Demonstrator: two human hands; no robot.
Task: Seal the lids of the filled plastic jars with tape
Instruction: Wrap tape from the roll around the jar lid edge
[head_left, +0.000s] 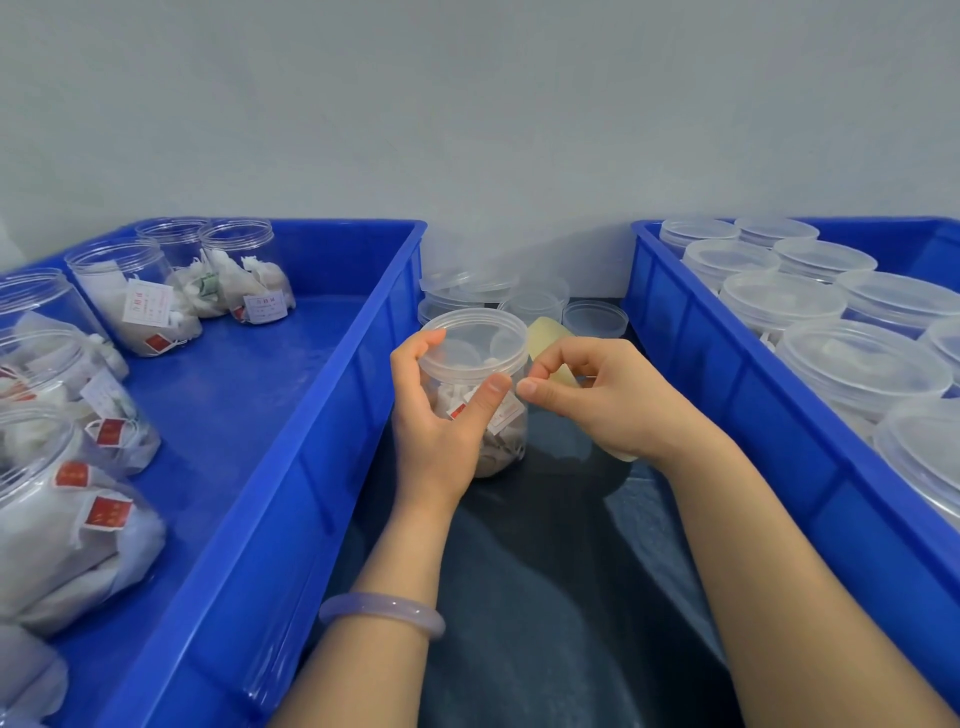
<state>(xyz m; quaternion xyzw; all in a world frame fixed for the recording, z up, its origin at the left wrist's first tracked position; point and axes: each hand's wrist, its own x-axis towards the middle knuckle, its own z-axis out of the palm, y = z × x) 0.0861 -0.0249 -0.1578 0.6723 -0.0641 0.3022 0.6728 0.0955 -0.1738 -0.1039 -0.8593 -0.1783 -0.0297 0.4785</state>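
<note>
A clear plastic jar (506, 434) filled with white tea bags stands between two blue crates, its translucent lid (475, 340) on top. My left hand (441, 415) wraps around the jar, thumb pressed against the lid's lower edge. My right hand (597, 395) is just right of the lid, thumb and forefinger pinched close to my left thumb, with a pale yellow tape roll (550, 343) held around the fingers. Any tape strip between the fingers is too thin to see.
The blue crate at left (291, 415) holds several filled jars without lids (239, 275). The blue crate at right (727, 405) holds several lidded jars (857, 364). Loose lids (595, 317) lie behind the jar by the wall. A dark surface lies below my arms.
</note>
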